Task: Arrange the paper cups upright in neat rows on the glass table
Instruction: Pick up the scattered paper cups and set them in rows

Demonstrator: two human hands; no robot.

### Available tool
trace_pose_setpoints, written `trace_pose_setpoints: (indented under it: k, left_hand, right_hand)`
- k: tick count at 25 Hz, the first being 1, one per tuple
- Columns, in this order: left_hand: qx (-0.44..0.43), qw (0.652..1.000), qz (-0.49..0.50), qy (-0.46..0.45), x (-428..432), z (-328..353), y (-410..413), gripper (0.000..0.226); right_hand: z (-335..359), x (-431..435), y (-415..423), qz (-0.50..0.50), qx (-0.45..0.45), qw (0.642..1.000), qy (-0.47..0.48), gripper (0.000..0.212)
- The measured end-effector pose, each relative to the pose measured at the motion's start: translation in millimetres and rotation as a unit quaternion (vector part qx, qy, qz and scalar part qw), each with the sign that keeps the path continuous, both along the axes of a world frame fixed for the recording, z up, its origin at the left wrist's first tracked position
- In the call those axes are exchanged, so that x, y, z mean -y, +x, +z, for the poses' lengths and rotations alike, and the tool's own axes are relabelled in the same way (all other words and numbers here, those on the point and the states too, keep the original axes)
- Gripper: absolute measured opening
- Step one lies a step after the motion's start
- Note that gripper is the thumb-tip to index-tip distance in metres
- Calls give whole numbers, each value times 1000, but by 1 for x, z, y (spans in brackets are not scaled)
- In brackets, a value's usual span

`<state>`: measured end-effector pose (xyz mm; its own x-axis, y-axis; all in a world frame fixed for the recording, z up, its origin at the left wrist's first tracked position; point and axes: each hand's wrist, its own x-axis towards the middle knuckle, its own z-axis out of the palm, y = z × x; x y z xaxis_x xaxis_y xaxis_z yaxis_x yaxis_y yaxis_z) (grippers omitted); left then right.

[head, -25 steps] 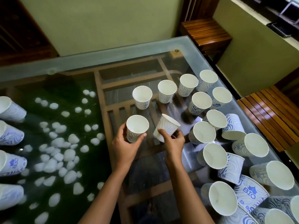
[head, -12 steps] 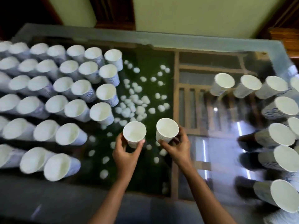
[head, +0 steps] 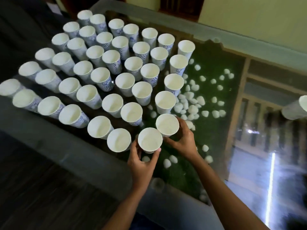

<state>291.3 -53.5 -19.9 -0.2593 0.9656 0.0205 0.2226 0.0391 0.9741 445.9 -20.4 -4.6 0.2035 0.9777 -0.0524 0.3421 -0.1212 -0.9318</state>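
Bringing both cups (head: 150, 140) over, beside rows (head: 125, 82)

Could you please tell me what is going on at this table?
A person is adding to a large block of upright cups standing in rows on the glass table. The left hand grips one cup and the right hand grips a second cup, both at the near end of the block. Whether these two touch the glass yet is hard to tell. White pebbles show beneath the glass, and a blurred cup sits at the right edge.
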Motion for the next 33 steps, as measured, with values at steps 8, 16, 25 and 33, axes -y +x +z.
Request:
trace_pose_setpoints:
  k: [8,16,25,33]
  left_hand:
    - [2,1000,5,-6,17,-10,-20,71]
    - [13,999,20,-29,31,-11,-25,77]
    - [-14,998,5,-57,72,-1,-14,63]
    - [-4,984,-160,-80,59,15,76,63]
  right_hand:
    - [-11,-12,-19,34,8,999,-21,71]
    - [-15,-6,-25,40,3,999,-6,77]
    - [-11,31,4,-9,-47,998,-38,75]
    - [-5,82,94,-122,-90,988,-22,62]
